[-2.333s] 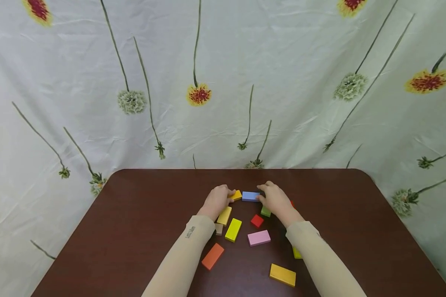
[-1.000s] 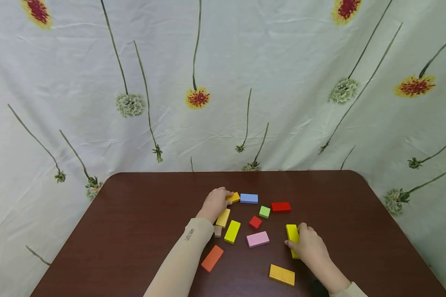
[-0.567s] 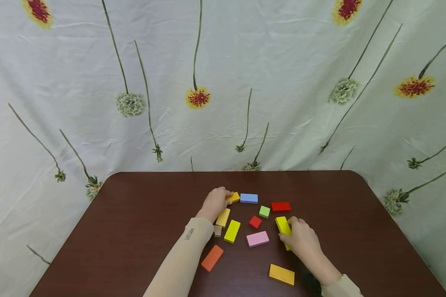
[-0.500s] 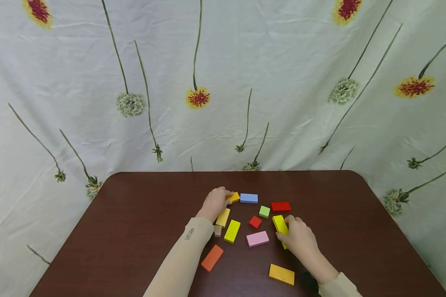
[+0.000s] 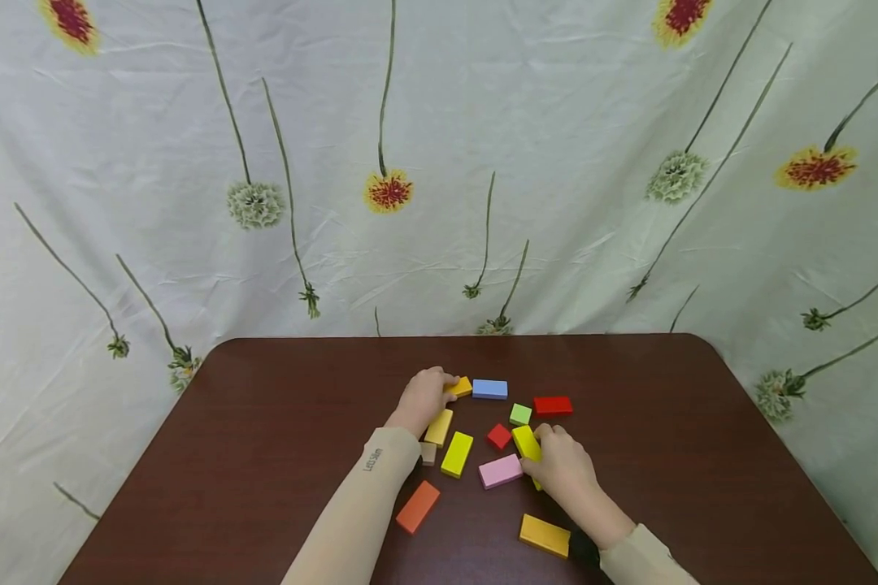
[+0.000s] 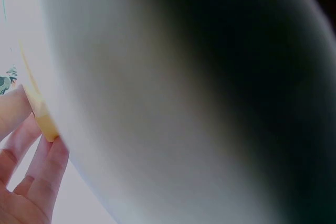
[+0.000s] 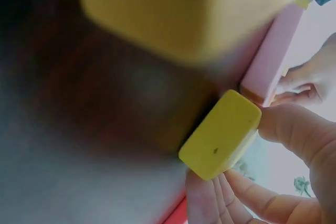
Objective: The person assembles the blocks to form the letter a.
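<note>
My left hand (image 5: 420, 399) pinches a golden-yellow block (image 5: 463, 387) between thumb and fingers, just left of a blue block (image 5: 489, 389). The left wrist view is mostly blurred by something pale and close, with the hand (image 6: 34, 166) at its left edge. My right hand (image 5: 565, 465) grips a bright yellow block (image 5: 525, 444) that lies on the table, its end face showing in the right wrist view. Its thumb is at a pink block (image 5: 501, 471). A small red block (image 5: 499, 436) and a small green block (image 5: 520, 414) lie close by.
On the dark brown table (image 5: 278, 455) lie a red block (image 5: 553, 405), a pale yellow block (image 5: 439, 428), a second bright yellow block (image 5: 457, 454), a beige block (image 5: 428, 453), an orange block (image 5: 418, 508) and an amber block (image 5: 545, 535). Behind hangs a flowered cloth (image 5: 439, 268).
My right hand has left the blue block, taken hold of the bright yellow block and slid it left. The pink, small red and amber blocks have shifted slightly left. My left hand stays put.
</note>
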